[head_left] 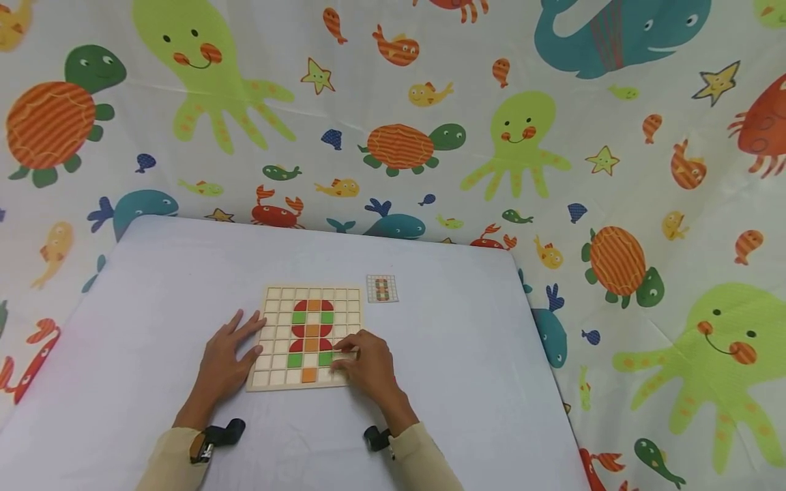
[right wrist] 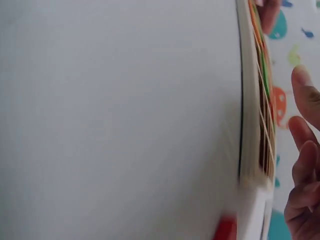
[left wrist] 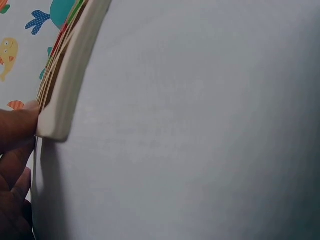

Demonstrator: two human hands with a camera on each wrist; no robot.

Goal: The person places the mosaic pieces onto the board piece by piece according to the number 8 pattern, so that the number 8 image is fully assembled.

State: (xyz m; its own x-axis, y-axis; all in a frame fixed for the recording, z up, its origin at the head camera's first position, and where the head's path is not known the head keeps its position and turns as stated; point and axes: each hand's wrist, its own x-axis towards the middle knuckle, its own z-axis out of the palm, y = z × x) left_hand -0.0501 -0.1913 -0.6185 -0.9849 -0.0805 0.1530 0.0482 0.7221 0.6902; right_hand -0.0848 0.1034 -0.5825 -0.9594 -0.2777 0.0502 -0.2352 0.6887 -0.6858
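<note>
A square wooden grid board (head_left: 279, 376) lies on the white table, with red, orange and green tiles forming a figure eight-like pattern in its middle columns. In the bottom row an orange tile (head_left: 309, 375) sits in a cell. My left hand (head_left: 224, 361) rests at the board's left edge, fingers spread and thumb touching the frame. Over the lower right part hovers my right hand (head_left: 371, 365), thumb and forefinger apart beside a green tile (head_left: 325, 358); the right wrist view shows nothing between them. In that view, a blurred red piece (right wrist: 226, 227) appears near the board's corner.
A small pattern card (head_left: 383, 289) showing a similar grid design lies behind the board's right corner. White cloth covers the table (head_left: 467, 354). Behind it hangs a curtain (head_left: 368, 95) printed with sea animals.
</note>
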